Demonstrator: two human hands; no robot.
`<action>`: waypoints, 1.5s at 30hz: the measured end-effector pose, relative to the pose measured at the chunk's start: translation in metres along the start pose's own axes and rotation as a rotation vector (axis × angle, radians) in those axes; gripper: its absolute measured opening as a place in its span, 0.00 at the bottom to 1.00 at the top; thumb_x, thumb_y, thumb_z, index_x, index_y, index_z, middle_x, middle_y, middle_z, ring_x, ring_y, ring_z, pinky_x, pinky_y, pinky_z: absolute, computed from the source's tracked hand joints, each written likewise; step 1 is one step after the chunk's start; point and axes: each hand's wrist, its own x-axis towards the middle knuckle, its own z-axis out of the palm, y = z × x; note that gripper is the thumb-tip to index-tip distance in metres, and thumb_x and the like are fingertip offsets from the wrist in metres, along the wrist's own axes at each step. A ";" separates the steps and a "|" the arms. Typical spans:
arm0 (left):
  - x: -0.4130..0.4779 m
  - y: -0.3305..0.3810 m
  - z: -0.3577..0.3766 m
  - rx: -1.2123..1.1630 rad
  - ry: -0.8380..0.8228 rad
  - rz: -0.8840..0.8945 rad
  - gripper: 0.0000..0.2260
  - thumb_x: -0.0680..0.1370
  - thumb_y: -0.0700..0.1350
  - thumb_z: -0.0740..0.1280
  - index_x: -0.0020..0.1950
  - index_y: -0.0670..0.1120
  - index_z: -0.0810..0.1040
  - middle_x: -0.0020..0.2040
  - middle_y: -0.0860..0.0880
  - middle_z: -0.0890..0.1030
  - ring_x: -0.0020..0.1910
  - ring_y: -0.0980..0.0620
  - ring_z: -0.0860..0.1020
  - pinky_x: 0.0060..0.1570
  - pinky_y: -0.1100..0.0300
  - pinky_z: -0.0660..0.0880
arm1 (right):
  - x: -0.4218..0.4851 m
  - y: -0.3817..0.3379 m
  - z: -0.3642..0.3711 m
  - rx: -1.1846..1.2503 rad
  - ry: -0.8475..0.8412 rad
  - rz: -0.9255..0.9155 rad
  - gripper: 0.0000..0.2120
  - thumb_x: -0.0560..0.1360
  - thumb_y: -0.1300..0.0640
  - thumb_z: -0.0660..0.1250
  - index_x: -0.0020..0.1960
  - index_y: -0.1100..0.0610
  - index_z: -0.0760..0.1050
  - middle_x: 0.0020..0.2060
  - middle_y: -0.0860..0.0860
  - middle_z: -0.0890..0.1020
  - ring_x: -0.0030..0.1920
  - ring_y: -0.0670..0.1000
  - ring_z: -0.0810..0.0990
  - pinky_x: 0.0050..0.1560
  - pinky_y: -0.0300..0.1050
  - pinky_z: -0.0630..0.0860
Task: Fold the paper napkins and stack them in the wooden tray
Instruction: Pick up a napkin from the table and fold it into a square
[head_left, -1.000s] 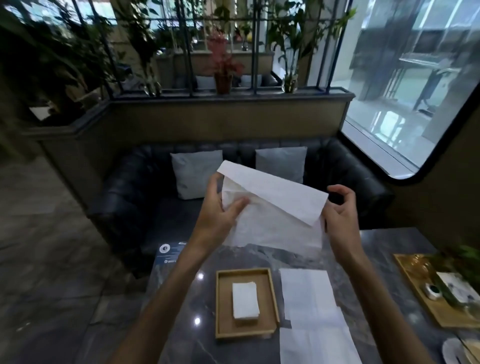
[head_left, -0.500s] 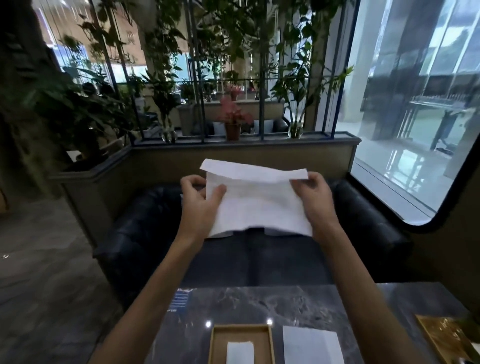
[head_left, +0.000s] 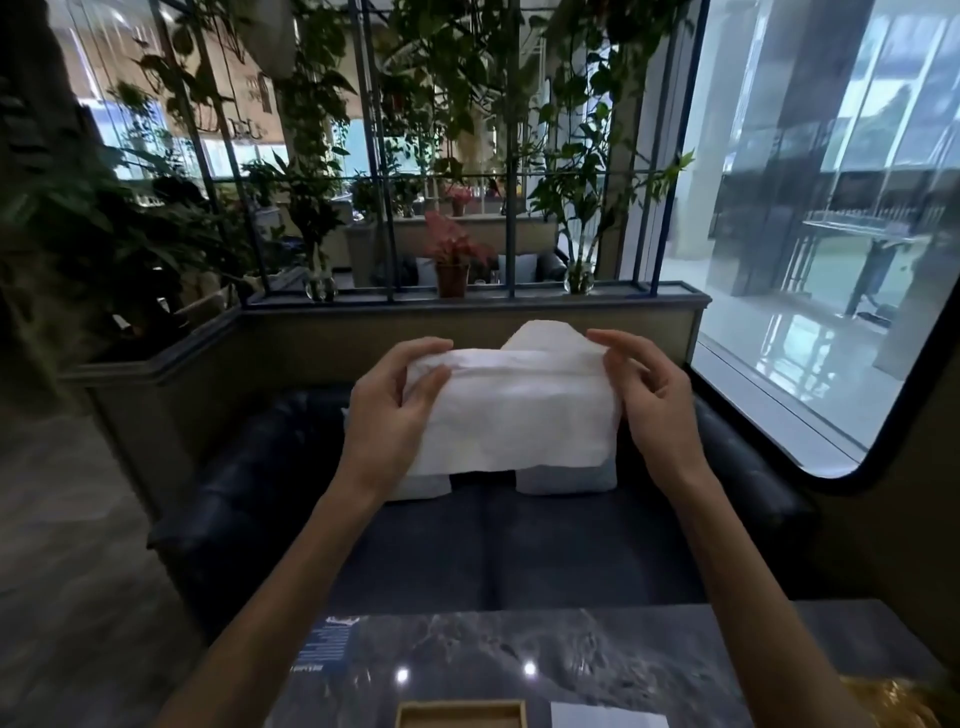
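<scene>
I hold a white paper napkin (head_left: 511, 410) in the air above the dark sofa, folded over along its top edge with a flap sticking up behind. My left hand (head_left: 392, 410) pinches its left end, thumb in front. My right hand (head_left: 644, 395) holds the right end with fingertips on the top corner. Only the far rim of the wooden tray (head_left: 460, 707) shows at the bottom edge; its contents are out of frame. A corner of flat white napkins (head_left: 605, 716) lies just right of the tray.
The dark marble table (head_left: 519, 660) fills the bottom of the view, with a gold tray (head_left: 893, 701) at its right edge. Beyond it stands a black sofa (head_left: 519, 540) with two pale cushions, then a ledge with potted plants and a large window at right.
The view tilted further up, so the tray and the flat napkins slid nearly out of frame. The napkin's top edge has been folded over and the sheet now looks shorter and thicker.
</scene>
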 end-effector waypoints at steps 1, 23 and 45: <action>0.007 0.003 0.000 -0.005 0.015 0.030 0.08 0.79 0.43 0.69 0.58 0.49 0.81 0.55 0.56 0.82 0.56 0.56 0.80 0.58 0.53 0.79 | 0.006 -0.003 0.000 0.010 0.006 -0.021 0.13 0.84 0.59 0.60 0.60 0.48 0.81 0.52 0.45 0.85 0.48 0.45 0.80 0.47 0.42 0.77; 0.058 0.014 -0.023 -0.042 -0.127 -0.122 0.06 0.76 0.41 0.72 0.53 0.47 0.83 0.47 0.48 0.86 0.43 0.56 0.84 0.42 0.61 0.82 | 0.052 0.000 0.001 -0.190 -0.045 -0.032 0.08 0.74 0.55 0.75 0.52 0.54 0.82 0.45 0.48 0.87 0.46 0.44 0.85 0.42 0.35 0.79; 0.080 0.040 -0.020 0.075 0.032 0.123 0.04 0.83 0.43 0.61 0.52 0.43 0.72 0.43 0.51 0.74 0.40 0.57 0.73 0.36 0.67 0.73 | 0.075 -0.062 0.015 -0.320 -0.022 -0.266 0.04 0.82 0.53 0.62 0.53 0.53 0.69 0.43 0.45 0.76 0.41 0.42 0.73 0.41 0.33 0.71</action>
